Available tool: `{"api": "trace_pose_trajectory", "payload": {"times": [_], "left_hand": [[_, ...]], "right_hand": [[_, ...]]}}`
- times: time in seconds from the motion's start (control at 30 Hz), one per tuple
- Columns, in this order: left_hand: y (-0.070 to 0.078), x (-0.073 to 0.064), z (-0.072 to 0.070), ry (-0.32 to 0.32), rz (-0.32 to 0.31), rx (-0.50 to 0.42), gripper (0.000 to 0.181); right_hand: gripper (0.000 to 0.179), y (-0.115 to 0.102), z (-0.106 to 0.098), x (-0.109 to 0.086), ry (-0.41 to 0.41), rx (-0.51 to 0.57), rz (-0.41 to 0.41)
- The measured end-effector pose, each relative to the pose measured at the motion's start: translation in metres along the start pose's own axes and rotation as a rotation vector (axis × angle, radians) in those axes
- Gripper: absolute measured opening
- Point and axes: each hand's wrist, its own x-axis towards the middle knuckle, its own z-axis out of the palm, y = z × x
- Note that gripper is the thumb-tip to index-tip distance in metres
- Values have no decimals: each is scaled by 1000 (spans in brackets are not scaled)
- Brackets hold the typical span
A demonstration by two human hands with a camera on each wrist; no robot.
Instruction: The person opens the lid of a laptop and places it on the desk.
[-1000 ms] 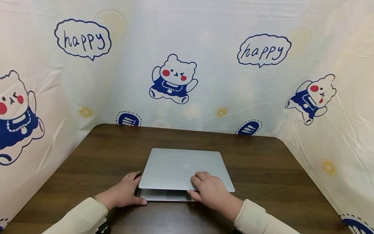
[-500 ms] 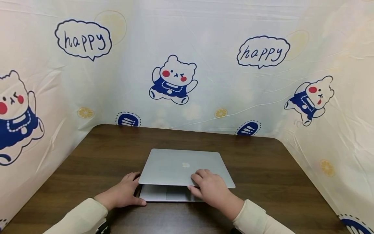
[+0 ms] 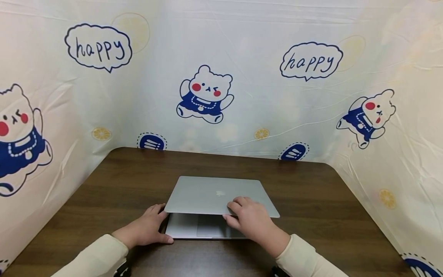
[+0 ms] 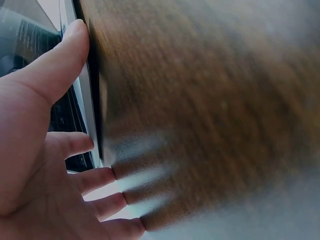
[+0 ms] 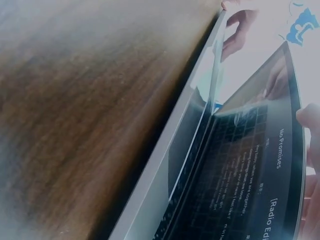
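A silver laptop (image 3: 200, 196) lies partly unfolded on the table, its lid tilted up over the base (image 3: 183, 227). At the lid's front edge, right of centre, my right hand (image 3: 254, 221) pinches it, fingers on top and thumb beneath. My left hand (image 3: 145, 227) rests at the base's left side, thumb against the front corner. Its other fingers spread loosely, fingertips on the tabletop in the left wrist view. The right wrist view shows the lit screen (image 5: 260, 165) with white text lines, facing down over the dark keyboard (image 5: 200, 175).
The brown wooden table (image 3: 311, 200) has rounded far corners. A pale curtain (image 3: 256, 100) printed with bears and "happy" bubbles encloses it at the back and both sides.
The lid's front edge has risen with my right hand, widening the gap and baring more of the base and trackpad. My left hand has stayed in place.
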Motion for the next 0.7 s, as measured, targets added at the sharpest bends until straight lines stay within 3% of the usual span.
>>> {"api": "trace_pose_trajectory", "payload": {"times": [0.23, 0.7], "left_hand": [[-5, 2, 4, 13, 11, 12, 97], [-5, 3, 4, -26, -10, 8, 96]], "right_hand": [[25, 3, 0, 3, -2, 18, 17], [23, 6, -4, 8, 12, 33, 30]]}}
